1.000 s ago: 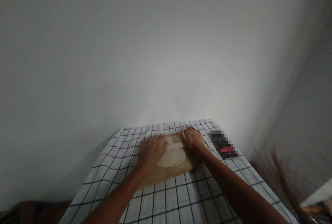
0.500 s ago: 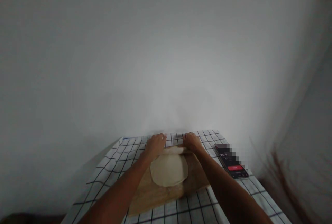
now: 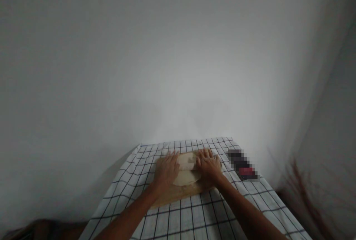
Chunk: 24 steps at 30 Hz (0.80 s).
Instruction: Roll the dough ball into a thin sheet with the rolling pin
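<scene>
A flat, pale sheet of dough lies on a wooden board. Across it runs a light-coloured rolling pin, its middle showing between my hands and its ends mostly covered. My left hand rests palm down over the pin's left part, fingers stretched forward. Over the right part lies my right hand, also flat, with its fingers extended and somewhat spread. Dough shows both beyond the pin and on the near side of it.
Under the board is a white tablecloth with dark grid lines. A phone, partly pixelated, lies to the right of the board. A plain wall rises behind the table. Thin reddish-brown branches stand at the right.
Both hands have come back toward me with the rolling pin, from the dough's far edge to its middle. Their fingers, curled before, are now stretched out. The view has shifted slightly.
</scene>
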Available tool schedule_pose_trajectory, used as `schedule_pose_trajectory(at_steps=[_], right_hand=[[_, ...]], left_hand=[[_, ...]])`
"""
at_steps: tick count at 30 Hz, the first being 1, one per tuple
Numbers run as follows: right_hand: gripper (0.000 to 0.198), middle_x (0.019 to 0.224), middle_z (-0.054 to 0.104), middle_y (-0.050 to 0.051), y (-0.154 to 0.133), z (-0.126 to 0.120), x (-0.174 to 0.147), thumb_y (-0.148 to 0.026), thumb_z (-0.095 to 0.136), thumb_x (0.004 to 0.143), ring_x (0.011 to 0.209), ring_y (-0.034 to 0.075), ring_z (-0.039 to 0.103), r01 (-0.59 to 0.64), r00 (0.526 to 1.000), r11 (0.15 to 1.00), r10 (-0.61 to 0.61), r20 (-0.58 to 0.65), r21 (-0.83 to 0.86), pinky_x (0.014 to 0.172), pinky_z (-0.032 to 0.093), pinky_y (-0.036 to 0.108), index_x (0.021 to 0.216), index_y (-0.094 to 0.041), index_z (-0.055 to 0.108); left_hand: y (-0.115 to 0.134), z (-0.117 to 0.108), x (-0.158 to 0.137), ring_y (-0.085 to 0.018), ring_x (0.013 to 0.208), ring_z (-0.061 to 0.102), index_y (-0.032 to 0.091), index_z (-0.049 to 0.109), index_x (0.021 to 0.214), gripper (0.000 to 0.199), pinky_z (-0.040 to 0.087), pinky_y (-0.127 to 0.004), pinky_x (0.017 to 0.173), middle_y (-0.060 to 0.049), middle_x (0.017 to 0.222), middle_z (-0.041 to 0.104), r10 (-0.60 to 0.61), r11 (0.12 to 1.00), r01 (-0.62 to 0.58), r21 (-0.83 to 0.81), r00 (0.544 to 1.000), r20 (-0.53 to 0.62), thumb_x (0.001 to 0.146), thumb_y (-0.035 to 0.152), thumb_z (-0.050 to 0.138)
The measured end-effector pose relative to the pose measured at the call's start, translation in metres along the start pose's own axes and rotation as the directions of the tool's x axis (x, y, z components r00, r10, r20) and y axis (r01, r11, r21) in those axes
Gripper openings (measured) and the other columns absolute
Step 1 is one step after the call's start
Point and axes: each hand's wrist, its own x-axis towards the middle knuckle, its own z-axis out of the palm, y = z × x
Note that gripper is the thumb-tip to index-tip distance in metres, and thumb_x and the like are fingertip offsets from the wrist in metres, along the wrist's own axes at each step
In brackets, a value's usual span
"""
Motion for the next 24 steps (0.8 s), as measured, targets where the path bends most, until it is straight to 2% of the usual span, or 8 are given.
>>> schedule_pose_trajectory(at_steps=[3, 7, 11, 15, 20, 22, 24], right_hand=[[0.048, 0.155, 0.040, 0.013, -0.006, -0.004, -0.040, -0.044, 0.029, 0.103, 0.145, 0.030, 0.030, 0.044, 0.996, 0.999, -0.041, -0.077, 0.028, 0.112, 0.024, 0.057, 0.142, -0.023, 0.048], [0.040, 0.147, 0.053, 0.005, -0.009, -0.010, -0.090, -0.040, 0.031, 0.104, 0.137, 0.024, 0.043, 0.110, 0.986, 0.987, -0.094, -0.139, 0.115, 0.112, 0.028, 0.050, 0.134, -0.031, 0.055], [0.041, 0.147, 0.052, 0.002, -0.008, -0.009, -0.113, -0.036, 0.032, 0.104, 0.137, 0.022, 0.045, 0.174, 0.977, 0.972, -0.151, -0.149, 0.159, 0.115, 0.024, 0.047, 0.141, -0.035, 0.050], [0.041, 0.151, 0.048, -0.002, -0.005, -0.008, -0.099, -0.038, 0.034, 0.104, 0.142, 0.022, 0.037, 0.175, 0.977, 0.973, -0.152, -0.146, 0.154, 0.116, 0.023, 0.047, 0.141, -0.035, 0.050], [0.040, 0.146, 0.053, 0.000, -0.001, -0.007, -0.060, -0.039, 0.032, 0.105, 0.142, 0.023, 0.038, 0.179, 0.977, 0.980, -0.166, -0.132, 0.093, 0.116, 0.025, 0.047, 0.134, -0.031, 0.058], [0.041, 0.145, 0.055, 0.000, 0.002, -0.005, -0.046, -0.038, 0.030, 0.106, 0.141, 0.023, 0.040, 0.192, 0.974, 0.979, -0.182, -0.133, 0.066, 0.116, 0.025, 0.048, 0.129, -0.030, 0.063], [0.042, 0.143, 0.056, 0.002, 0.005, -0.001, -0.035, -0.037, 0.029, 0.106, 0.140, 0.023, 0.041, 0.196, 0.973, 0.979, -0.188, -0.138, 0.048, 0.116, 0.027, 0.046, 0.124, -0.028, 0.066]], left_hand=[[0.009, -0.018, -0.029, -0.031, 0.142, 0.038, 0.013, 0.042, 0.145, 0.047, 0.037, -0.057, 0.114, -0.017, 0.145, 0.052, 0.115, 0.993, -0.114, -0.031, 0.993, 0.002, 0.099, 0.020, 0.036], [0.017, -0.046, -0.068, -0.027, 0.143, 0.038, 0.018, 0.026, 0.155, 0.055, 0.040, -0.051, 0.114, -0.014, 0.153, 0.043, 0.151, 0.987, -0.150, -0.052, 0.988, 0.017, 0.101, 0.022, 0.035], [0.020, -0.067, -0.091, -0.025, 0.143, 0.038, 0.022, 0.015, 0.158, 0.062, 0.041, -0.046, 0.114, -0.010, 0.157, 0.036, 0.188, 0.982, -0.186, -0.033, 0.980, 0.065, 0.101, 0.023, 0.039], [0.018, -0.062, -0.084, -0.027, 0.143, 0.038, 0.020, 0.020, 0.157, 0.059, 0.041, -0.050, 0.113, -0.012, 0.155, 0.039, 0.201, 0.979, -0.200, -0.026, 0.979, 0.038, 0.101, 0.025, 0.037], [0.004, -0.034, -0.051, -0.029, 0.139, 0.043, 0.019, 0.048, 0.142, 0.044, 0.039, -0.056, 0.112, -0.015, 0.145, 0.052, 0.193, 0.981, -0.193, -0.013, 0.981, -0.007, 0.101, 0.025, 0.033], [-0.002, -0.021, -0.034, -0.030, 0.138, 0.044, 0.020, 0.056, 0.134, 0.040, 0.035, -0.058, 0.114, -0.014, 0.143, 0.055, 0.164, 0.987, -0.164, -0.007, 0.986, 0.041, 0.101, 0.028, 0.034], [-0.007, -0.009, -0.016, -0.030, 0.138, 0.045, 0.019, 0.058, 0.132, 0.041, 0.032, -0.057, 0.114, -0.014, 0.143, 0.055, 0.076, 0.997, -0.077, 0.002, 0.988, 0.134, 0.100, 0.029, 0.034]])
